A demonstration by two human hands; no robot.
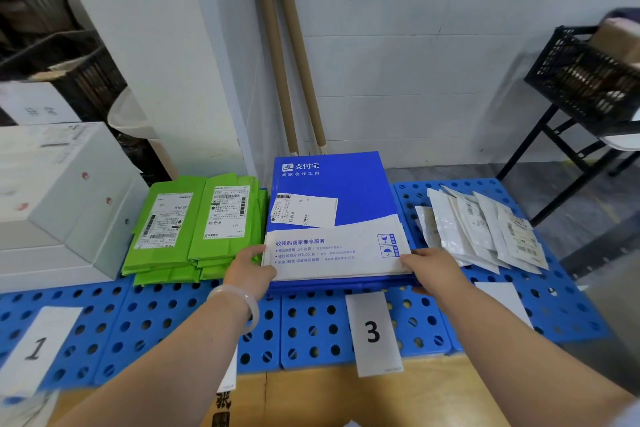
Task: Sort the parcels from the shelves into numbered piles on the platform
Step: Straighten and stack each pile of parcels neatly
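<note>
A flat blue and white parcel (332, 218) with a shipping label lies on top of a blue stack, behind the paper sign "3" (372, 331) on the blue perforated platform (311, 326). My left hand (249, 269) grips the parcel's near left corner. At the near right corner my right hand (433, 269) grips it too. Green parcels (194, 229) are piled to the left. To the right lie several white and silver pouches (485, 232). The sign "1" (36, 348) sits at the far left.
A white box (59, 198) stands on the platform's left end. Two cardboard tubes (287, 55) lean on the wall behind. A black crate (588, 80) on a black stand sits at the right. A brown carton (311, 399) lies under the platform's front edge.
</note>
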